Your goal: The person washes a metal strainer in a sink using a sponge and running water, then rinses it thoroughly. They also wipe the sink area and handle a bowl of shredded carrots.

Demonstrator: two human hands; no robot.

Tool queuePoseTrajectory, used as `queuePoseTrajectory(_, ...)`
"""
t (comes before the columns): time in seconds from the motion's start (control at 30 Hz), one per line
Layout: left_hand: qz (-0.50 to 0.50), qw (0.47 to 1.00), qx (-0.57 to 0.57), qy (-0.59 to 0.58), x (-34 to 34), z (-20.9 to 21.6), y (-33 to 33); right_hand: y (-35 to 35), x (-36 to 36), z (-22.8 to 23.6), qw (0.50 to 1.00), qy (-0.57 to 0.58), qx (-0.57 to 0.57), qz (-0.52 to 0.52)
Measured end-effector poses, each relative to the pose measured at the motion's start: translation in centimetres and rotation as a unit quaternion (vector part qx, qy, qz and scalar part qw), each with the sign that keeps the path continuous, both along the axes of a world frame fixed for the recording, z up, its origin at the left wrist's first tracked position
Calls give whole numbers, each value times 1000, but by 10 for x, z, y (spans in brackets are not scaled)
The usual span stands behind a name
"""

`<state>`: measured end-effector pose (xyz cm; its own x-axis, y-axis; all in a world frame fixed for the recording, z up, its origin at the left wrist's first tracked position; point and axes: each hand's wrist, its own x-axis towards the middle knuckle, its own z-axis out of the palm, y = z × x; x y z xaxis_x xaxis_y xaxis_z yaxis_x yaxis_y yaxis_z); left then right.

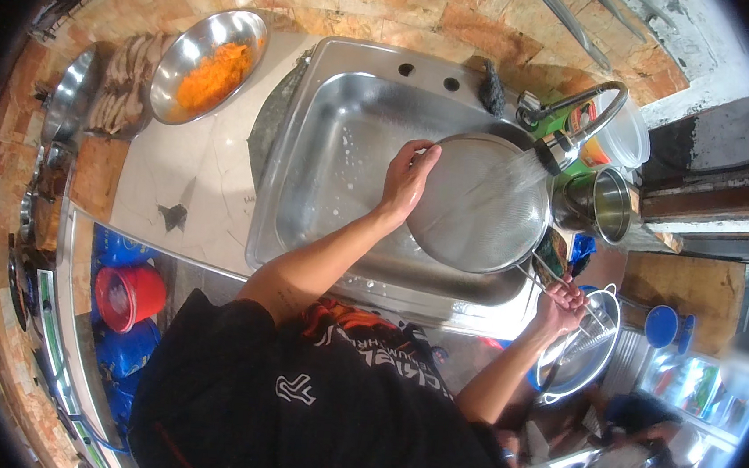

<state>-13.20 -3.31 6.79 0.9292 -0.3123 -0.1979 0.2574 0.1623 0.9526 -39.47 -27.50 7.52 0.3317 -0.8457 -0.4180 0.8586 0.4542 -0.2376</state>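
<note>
Over the steel sink I hold a large round fine-mesh strainer, its mesh facing up. My left hand is closed on its left rim, with thumb and fingers at the edge. At the lower right, my right hand is wrapped round the strainer's wire handle. A spray of water falls from the faucet head onto the mesh. No food shows on the mesh. The strainer hides part of the sink's right side.
Left of the sink, a steel bowl of shredded orange food stands on the counter. A steel pot and a clear plastic tub stand right of the faucet. A white-rimmed basin is below my right hand. A red bucket sits under the counter.
</note>
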Motion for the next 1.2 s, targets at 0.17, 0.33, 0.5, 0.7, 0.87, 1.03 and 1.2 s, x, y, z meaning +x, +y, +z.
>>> queuePoseTrajectory(0.17,-17,1000,-1,12,-1,4,-6,-8,-9,-7,1000,4,15,-16)
queuePoseTrajectory(0.33,-4,999,5,-51,-2,3,-11,-9,-14,-9,1000,-27,8,-2)
queuePoseTrajectory(0.5,-12,998,12,-60,-2,-6,-17,-11,-17,-9,999,-13,31,-23)
queuePoseTrajectory(0.7,-29,998,27,-48,-4,-1,-19,-13,-20,-14,999,8,24,-47)
queuePoseTrajectory(0.87,-49,998,-8,-30,-4,-1,-19,-19,-27,-17,999,15,35,-34)
queuePoseTrajectory(1.03,-31,997,-53,-39,-7,-13,-18,-7,-30,-11,999,18,-40,15)
queuePoseTrajectory(1.2,-51,928,-118,348,1,-16,4,33,-19,10,958,-144,-219,116)
